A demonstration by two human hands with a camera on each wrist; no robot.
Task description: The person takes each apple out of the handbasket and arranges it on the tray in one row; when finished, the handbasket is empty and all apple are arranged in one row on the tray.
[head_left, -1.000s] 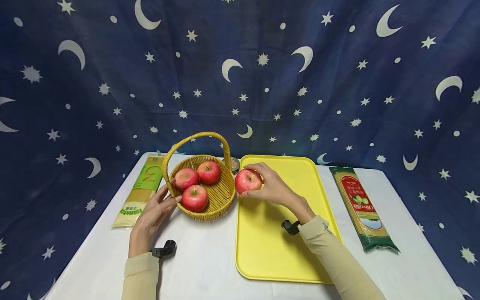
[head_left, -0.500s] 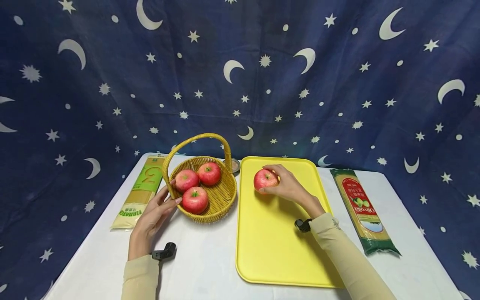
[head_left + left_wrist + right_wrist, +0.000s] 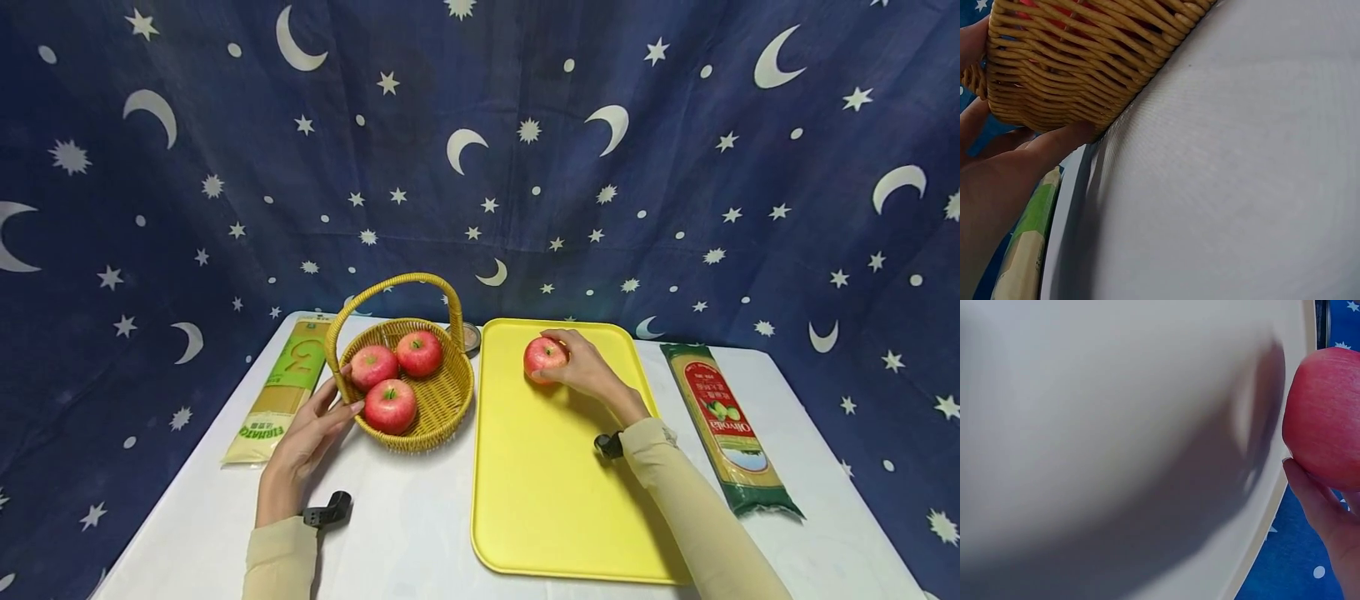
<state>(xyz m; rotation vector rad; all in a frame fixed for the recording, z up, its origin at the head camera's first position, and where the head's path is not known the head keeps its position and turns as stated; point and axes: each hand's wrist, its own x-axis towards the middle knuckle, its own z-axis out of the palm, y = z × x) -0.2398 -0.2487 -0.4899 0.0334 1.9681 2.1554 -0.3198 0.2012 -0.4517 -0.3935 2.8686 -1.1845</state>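
Note:
A red apple (image 3: 545,360) is gripped by my right hand (image 3: 592,372) over the far part of the yellow tray (image 3: 547,492). In the right wrist view, a fingertip presses the lower side of this apple (image 3: 1329,419), and its shadow falls on the tray. The wicker basket (image 3: 442,408) with a tall arched handle holds three more apples, one of them a front apple (image 3: 390,407). My left hand (image 3: 303,442) holds the basket's left side by the handle's base. Seen from the left wrist, the fingers lie against the woven wall (image 3: 1079,75).
A green-and-yellow pasta packet (image 3: 281,392) lies left of the basket. Beyond the tray's right side is a green-ended pasta packet (image 3: 731,425) with a red label. A small round tin (image 3: 471,337) sits behind the basket. The star-patterned cloth (image 3: 480,167) hangs at the back.
My right hand has carried the apple from beside the basket rightward over the tray. The left hand stays at the basket, which has not moved.

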